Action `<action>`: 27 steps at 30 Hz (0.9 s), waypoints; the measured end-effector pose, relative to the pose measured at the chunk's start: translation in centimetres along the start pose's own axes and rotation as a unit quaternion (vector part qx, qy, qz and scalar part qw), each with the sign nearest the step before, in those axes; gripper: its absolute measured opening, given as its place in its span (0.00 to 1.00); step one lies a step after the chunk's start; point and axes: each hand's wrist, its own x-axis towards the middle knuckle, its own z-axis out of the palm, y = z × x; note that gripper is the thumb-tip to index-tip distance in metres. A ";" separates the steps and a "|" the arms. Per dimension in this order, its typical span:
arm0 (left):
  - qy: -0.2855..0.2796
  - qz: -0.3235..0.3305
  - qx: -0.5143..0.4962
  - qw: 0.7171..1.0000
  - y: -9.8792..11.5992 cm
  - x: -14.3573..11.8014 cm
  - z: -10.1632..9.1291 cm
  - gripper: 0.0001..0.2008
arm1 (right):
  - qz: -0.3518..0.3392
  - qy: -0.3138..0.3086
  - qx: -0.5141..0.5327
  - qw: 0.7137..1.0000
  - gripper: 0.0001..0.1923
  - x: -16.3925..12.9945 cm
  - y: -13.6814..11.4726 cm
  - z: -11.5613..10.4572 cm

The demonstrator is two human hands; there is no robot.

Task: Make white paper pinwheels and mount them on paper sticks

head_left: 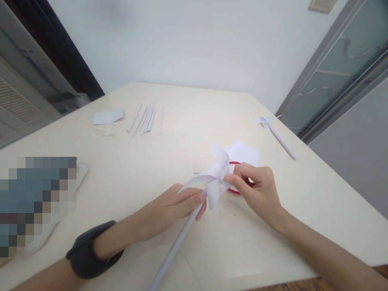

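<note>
A white paper pinwheel [216, 176] is being held just above the worktop [127, 169] by both hands. Its rolled paper stick [178, 242] is being gripped near the top by the left hand [172, 208], whose fingers are being kept closed around it, while the stick is being left to slant down toward the near edge. The centre of the pinwheel's blades is being pinched by the right hand [257, 190], its thumb and forefinger being pressed together on the paper. A black band [91, 252] is being worn on the left wrist. Just behind the right hand, a red ring-shaped object [235, 190] is being partly hidden, and what it is cannot be told; a white paper sheet [244, 153] is lying flat beside it. Farther right, a second pinwheel [274, 133] is lying on the worktop, well apart from the hands. At the far left side, a row of rolled paper sticks [144, 119] is lying near a folded paper piece [107, 116], with a few small scraps [101, 132] just in front of it.
</note>
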 end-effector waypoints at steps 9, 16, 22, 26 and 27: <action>-0.006 0.012 -0.052 0.999 0.0 0.2 -0.2 0.20 | 0.035 0.008 0.021 0.999 0.26 0.2 -0.1 0.0; -0.007 0.007 -0.054 0.998 0.2 0.4 -0.1 0.20 | 0.047 0.003 0.038 0.998 0.25 0.0 -0.3 -0.1; 0.014 -0.008 -0.040 0.999 -0.2 0.6 -0.1 0.20 | 0.110 -0.039 0.086 0.989 0.23 0.5 -0.3 -0.1; 0.043 -0.036 -0.050 0.997 -0.4 0.7 -0.2 0.20 | 0.141 -0.074 0.127 0.979 0.23 0.6 -0.1 0.0; 0.052 -0.043 -0.053 0.996 -0.4 0.8 -0.2 0.20 | 0.147 -0.083 0.133 0.977 0.22 0.7 -0.1 0.0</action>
